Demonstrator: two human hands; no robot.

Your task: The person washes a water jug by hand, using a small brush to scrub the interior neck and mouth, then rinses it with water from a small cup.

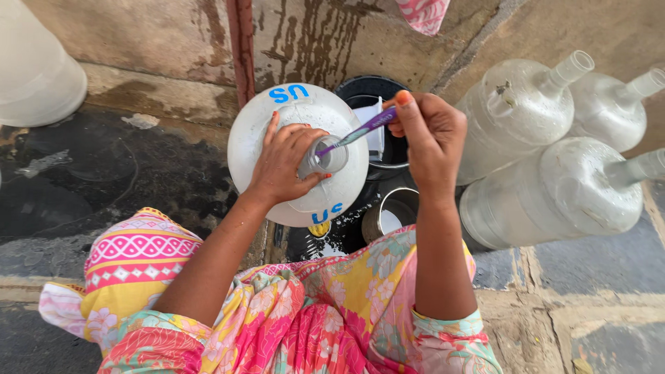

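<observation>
A large translucent white water jug (291, 118) stands upright in front of me, seen from above. My left hand (280, 163) rests on its shoulder and grips the neck (324, 159) from the left. My right hand (429, 135) pinches the end of a purple toothbrush (360, 131). The brush slants down to the left, and its head is inside the jug's mouth.
Three similar jugs (554, 194) lie on their sides at the right. A black bucket (364, 90) and a steel cup (388, 215) sit behind and beside the upright jug. Another white container (34, 69) is at the far left. The ground is wet stone by a stained wall.
</observation>
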